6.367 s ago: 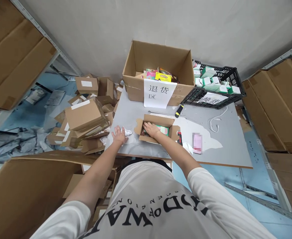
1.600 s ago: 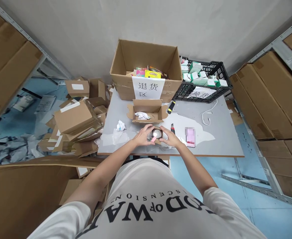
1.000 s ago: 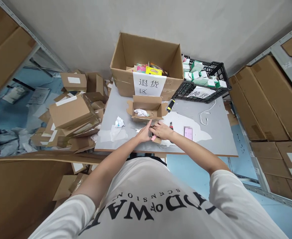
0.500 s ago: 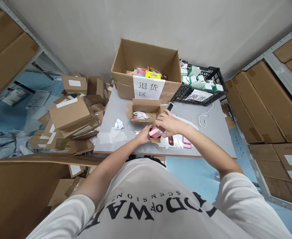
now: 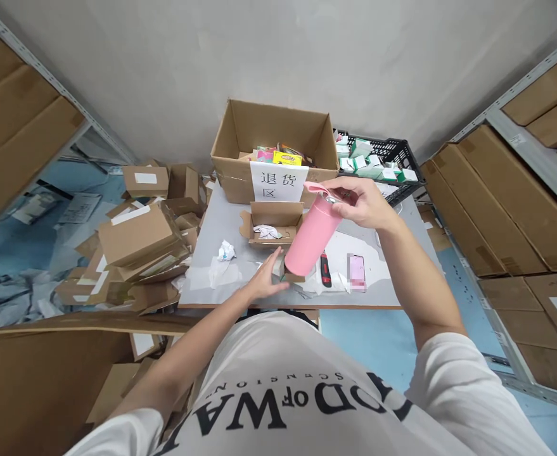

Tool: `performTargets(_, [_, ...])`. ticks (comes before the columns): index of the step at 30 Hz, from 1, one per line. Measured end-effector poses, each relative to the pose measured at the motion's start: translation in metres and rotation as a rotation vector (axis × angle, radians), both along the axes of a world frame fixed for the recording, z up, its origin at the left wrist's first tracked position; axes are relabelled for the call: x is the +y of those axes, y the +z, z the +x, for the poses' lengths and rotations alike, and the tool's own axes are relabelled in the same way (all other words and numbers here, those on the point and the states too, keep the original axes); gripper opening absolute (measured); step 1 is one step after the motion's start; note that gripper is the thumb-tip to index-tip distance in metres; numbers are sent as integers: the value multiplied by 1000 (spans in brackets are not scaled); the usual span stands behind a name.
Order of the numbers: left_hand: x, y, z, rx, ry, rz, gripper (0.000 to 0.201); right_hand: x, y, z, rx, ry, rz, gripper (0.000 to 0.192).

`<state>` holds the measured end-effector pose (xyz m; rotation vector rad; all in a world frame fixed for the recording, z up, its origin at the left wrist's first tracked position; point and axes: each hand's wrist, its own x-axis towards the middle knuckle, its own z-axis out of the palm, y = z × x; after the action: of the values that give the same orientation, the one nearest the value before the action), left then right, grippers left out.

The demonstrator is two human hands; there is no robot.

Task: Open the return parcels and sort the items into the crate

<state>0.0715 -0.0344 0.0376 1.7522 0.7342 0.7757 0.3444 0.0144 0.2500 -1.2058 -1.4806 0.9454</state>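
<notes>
A pink tumbler (image 5: 312, 235) with a carrying loop on its lid hangs tilted over the table's front part. My right hand (image 5: 361, 201) grips it by the top, fingers round the lid. Partly hidden below and behind the tumbler is a small box (image 5: 279, 267) with an open brown flap. My left hand (image 5: 265, 278) lies against that box's left side, fingers stretched and thumb apart. Just beyond stands an open brown carton (image 5: 277, 242) with crumpled white paper (image 5: 267, 232) inside. A red and black utility knife (image 5: 326, 271) rests right of the tumbler.
Behind is a large carton (image 5: 230, 172) with a paper sign and colourful packs. A black crate (image 5: 404, 155) of green-white boxes stands at its right. On the grey table (image 5: 202, 240) lie a phone (image 5: 357, 272) and crumpled paper (image 5: 225, 251). Cardboard boxes (image 5: 138, 234) are heaped at left.
My right hand has lifted the pink tumbler up and out of the small box. My left hand has opened its fingers beside the box. The view has tilted slightly up.
</notes>
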Motion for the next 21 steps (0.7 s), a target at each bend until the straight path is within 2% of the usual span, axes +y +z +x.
performTargets(2, [-8, 24, -7, -170, 48, -37, 97, -1, -2, -10, 19, -9, 9, 30])
performTargets(4, [-15, 54, -7, -265, 34, -116, 95, -5, -10, -24, -4, 9, 19, 31])
performTargets(7, [-24, 95, 2, -221, 23, -157, 102, -9, -32, -42, -27, -30, 2, 33])
performTargets(9, [-28, 109, 11, -92, 105, -143, 104, -10, -49, -50, -36, -84, -34, 35])
performTargets(11, [-30, 109, 18, 43, 217, -125, 105, -10, -65, -55, -39, -140, -82, 37])
performTargets(14, [-28, 94, 26, 99, 276, -174, 96, -14, -80, -56, -7, -186, -166, 41])
performTargets(17, [-24, 79, 28, -104, 133, -343, 84, -26, -88, -52, 143, -97, -262, 46])
performTargets(21, [-22, 76, 27, -412, -67, -607, 78, -49, -99, -49, 367, 13, -298, 54])
